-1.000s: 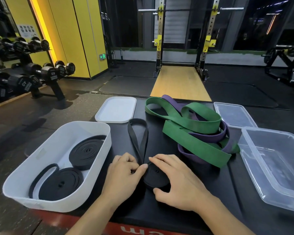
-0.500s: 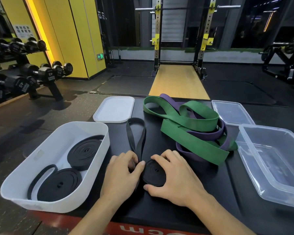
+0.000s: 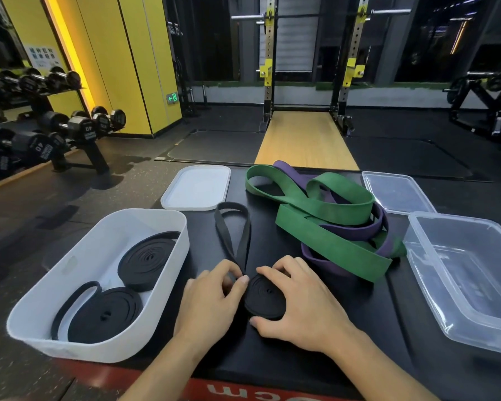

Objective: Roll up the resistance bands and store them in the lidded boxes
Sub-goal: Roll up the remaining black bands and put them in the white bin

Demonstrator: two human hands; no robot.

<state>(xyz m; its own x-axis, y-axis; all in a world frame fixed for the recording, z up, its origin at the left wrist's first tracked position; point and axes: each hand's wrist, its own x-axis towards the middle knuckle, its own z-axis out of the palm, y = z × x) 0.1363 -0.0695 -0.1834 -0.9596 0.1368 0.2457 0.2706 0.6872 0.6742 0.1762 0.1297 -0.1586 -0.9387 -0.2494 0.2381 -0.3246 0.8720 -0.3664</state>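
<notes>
One second ago our right hand (image 3: pixel 304 308) lay over the coil (image 3: pixel 265 296) of the black band (image 3: pixel 246 241) and hid most of it. Now it has slid toward 3 o'clock, and the flat top of the coil shows between both hands. Its fingers now curve round the coil's rim from 12 to 3 o'clock, and its thumb presses the rim at 6 o'clock. Our left hand (image 3: pixel 209 302) has moved its thumb from the right fingertips to the rim at 10 o'clock. The loose loop (image 3: pixel 222 224), running toward 12 o'clock, looks a little shorter.
</notes>
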